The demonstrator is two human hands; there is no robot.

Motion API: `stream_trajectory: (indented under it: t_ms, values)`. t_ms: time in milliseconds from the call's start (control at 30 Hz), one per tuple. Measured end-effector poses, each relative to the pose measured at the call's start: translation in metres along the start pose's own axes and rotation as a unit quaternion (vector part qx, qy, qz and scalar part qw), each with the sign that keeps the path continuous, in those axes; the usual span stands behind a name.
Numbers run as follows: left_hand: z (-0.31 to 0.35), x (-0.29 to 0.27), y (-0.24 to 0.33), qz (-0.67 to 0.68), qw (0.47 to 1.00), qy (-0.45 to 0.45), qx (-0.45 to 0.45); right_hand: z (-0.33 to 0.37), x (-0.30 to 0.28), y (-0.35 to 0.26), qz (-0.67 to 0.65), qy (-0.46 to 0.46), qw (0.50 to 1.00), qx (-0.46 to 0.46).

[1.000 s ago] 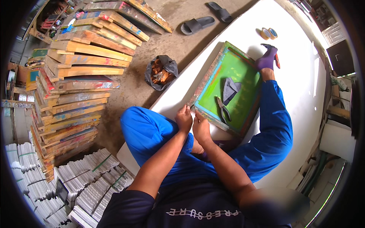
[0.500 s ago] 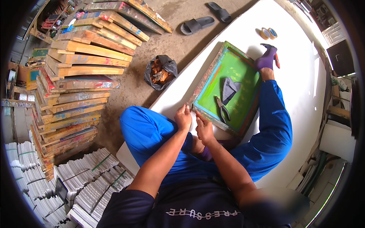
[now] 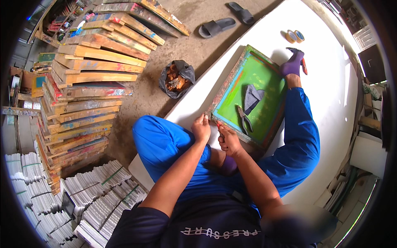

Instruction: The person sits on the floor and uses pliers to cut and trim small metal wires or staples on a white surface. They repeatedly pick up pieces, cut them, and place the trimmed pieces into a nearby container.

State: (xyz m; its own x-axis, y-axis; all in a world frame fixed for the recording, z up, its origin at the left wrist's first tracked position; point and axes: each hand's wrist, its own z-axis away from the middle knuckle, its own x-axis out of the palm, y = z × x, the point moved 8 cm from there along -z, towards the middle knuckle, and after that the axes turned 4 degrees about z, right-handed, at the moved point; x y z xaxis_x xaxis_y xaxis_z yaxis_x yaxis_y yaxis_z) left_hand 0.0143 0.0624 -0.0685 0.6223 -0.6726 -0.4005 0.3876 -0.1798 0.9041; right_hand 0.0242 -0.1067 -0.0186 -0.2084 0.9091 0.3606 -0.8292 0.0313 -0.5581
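A screen printing frame point(image 3: 219, 96) with paint-stained wooden edges and green mesh lies tilted across the white surface, its near left corner toward me. At that corner my left hand point(image 3: 201, 129) is closed, its fingertips pinched against the frame's edge. Beside it, my right hand point(image 3: 230, 141) is closed in a fist around a small red tool point(image 3: 219, 124). Only the tool's red end shows against the frame's near edge, so its kind is hidden. On the mesh lie pliers point(image 3: 244, 120) with dark handles and a folded grey cloth point(image 3: 252, 98).
Two tape rolls point(image 3: 295, 36) stand beyond my outstretched foot, where a red-handled tool point(image 3: 304, 66) lies. A black bag of brown scraps point(image 3: 177, 79) and black slippers point(image 3: 216, 28) are on the floor. Wooden frames point(image 3: 99, 64) and bundled white sheets point(image 3: 97, 182) crowd the left.
My right hand has shifted slightly right and down and turned, so more of its curled fingers and the red end show. My left hand stays at the frame's corner.
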Motion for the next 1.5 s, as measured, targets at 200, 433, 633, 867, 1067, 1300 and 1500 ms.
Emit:
stream_trajectory:
  t_ms: [200, 433, 633, 867, 1067, 1300, 1500]
  values:
    - [0.002, 0.002, 0.018, 0.017, 1.000, -0.012, -0.005, -0.038, -0.028, -0.008, 0.271, 0.070, 0.898, -0.339]
    - [0.003, -0.006, 0.019, 0.006, 1.000, 0.010, -0.002, -0.005, -0.008, -0.012, -0.005, -0.036, 0.996, 0.079]
    - [0.000, -0.003, 0.006, 0.009, 1.000, -0.002, -0.020, 0.022, 0.003, -0.052, 0.482, 0.118, 0.824, -0.275]
    - [0.003, -0.003, 0.019, -0.051, 0.999, -0.009, -0.003, 0.030, 0.005, -0.052, 0.524, 0.145, 0.794, -0.273]
    - [0.001, -0.004, 0.006, 0.002, 0.999, -0.012, -0.047, 0.028, 0.007, -0.052, 0.517, 0.139, 0.787, -0.307]
    - [0.003, -0.003, 0.013, -0.002, 0.999, -0.002, -0.034, 0.029, 0.006, -0.056, 0.509, 0.146, 0.784, -0.325]
    - [0.001, -0.002, -0.001, 0.034, 0.998, 0.010, -0.053, 0.027, 0.007, -0.054, 0.486, 0.131, 0.814, -0.290]
